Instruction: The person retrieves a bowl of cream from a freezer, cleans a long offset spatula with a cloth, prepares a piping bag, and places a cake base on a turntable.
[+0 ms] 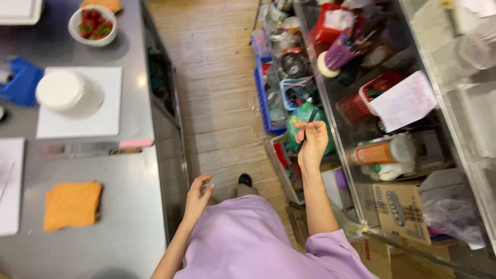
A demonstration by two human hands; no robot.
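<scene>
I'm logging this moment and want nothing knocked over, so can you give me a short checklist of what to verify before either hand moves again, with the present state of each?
1. Grip on the thin black stick: ok, the right hand pinches it in its fingers.
2. What the stick is: cannot tell, too thin and blurred.
3. Left hand: ok, open and holding nothing, apart from the steel counter.
4. White round cake on its white square board: ok, upright, away from both hands.
5. Pink-handled scraper: not ok, its handle lies near the counter's edge.
6. Crowded plastic baskets below the right hand: cannot tell whether anything is loose.
</scene>
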